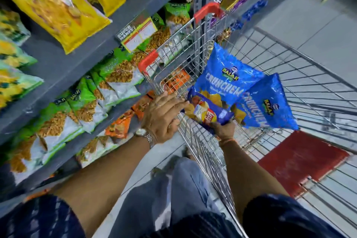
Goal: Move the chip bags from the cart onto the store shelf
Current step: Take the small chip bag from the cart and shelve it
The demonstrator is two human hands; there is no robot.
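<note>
My right hand (223, 129) is inside the wire cart (309, 91) and grips a bunch of chip bags from below. It holds two blue Crunchem bags, one (229, 75) upright and one (270, 106) leaning right, plus a dark blue Lay's bag (207, 111) in front. My left hand (164, 116), with a watch on the wrist, rests on the cart's left rim with fingers spread, its fingertips close to the Lay's bag. The grey store shelf (63, 67) stands to the left of the cart.
The shelf tiers hold yellow bags (56, 7) on top, green and white snack bags (87, 102) in the middle and orange bags (119, 125) lower down. A red panel (301, 160) lies at the cart's bottom. Red corner guards (207, 11) cap the cart's rim. My legs are below.
</note>
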